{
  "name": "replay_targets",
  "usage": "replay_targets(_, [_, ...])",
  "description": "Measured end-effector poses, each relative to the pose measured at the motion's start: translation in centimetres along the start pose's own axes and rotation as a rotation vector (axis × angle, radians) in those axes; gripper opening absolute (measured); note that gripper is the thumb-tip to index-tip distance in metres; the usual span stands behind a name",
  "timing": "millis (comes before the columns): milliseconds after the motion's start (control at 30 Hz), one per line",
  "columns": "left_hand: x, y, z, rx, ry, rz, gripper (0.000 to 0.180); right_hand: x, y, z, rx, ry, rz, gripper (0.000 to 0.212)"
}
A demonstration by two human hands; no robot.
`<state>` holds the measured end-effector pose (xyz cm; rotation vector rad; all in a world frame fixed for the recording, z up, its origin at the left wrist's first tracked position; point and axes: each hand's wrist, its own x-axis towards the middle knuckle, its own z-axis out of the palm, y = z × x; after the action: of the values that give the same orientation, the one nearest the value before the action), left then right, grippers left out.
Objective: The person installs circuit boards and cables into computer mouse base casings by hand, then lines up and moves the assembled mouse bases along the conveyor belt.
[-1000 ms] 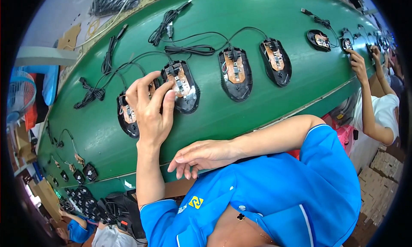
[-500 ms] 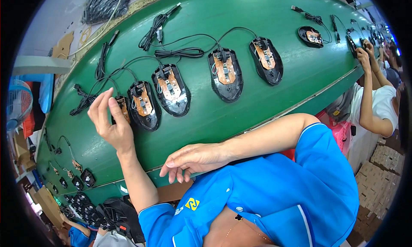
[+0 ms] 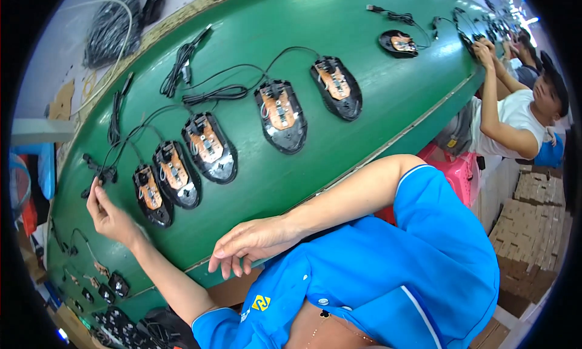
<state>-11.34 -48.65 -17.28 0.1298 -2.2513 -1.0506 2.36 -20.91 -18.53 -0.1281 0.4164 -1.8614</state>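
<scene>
My left hand [image 3: 114, 221] reaches over the left part of the green bench, its thumb and index finger closed at a bundled black mouse cable [image 3: 108, 172]; the fingers partly cover the bundle. Right of it lies an opened mouse [image 3: 151, 197], its black base showing an orange circuit board. Two more opened mice [image 3: 177, 174], [image 3: 209, 147] lie close beside it. Farther right are another opened mouse [image 3: 282, 117] and one more [image 3: 337, 88]. Near the bench's front edge, my right hand [image 3: 257, 241] hangs loosely with its fingers apart, holding nothing.
The green bench [image 3: 376, 112] curves away to the far right, where a co-worker's hands [image 3: 483, 52] handle parts. A separate mouse [image 3: 398, 43] lies there. Small parts [image 3: 106, 288] sit at lower left. A bagged black bundle [image 3: 112, 30] lies beyond the far edge.
My left hand has moved left, from beside the leftmost mouse to the cable bundle, and its fingers have come together. The view has shifted; my right hand keeps its pose.
</scene>
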Motion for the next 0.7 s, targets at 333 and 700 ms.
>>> replay_targets(333, [-0.8, 2.4, -0.8, -0.157, -0.009, 0.047, 0.029, 0.3, 0.8, 0.4, -0.02, -0.014, 0.008, 0.04])
replay_targets(700, [-6.0, 5.4, -14.2, -1.688, -0.697, 0.304, 0.029, 1.9, 0.9, -0.6, -0.051, -0.046, -0.045, 0.034])
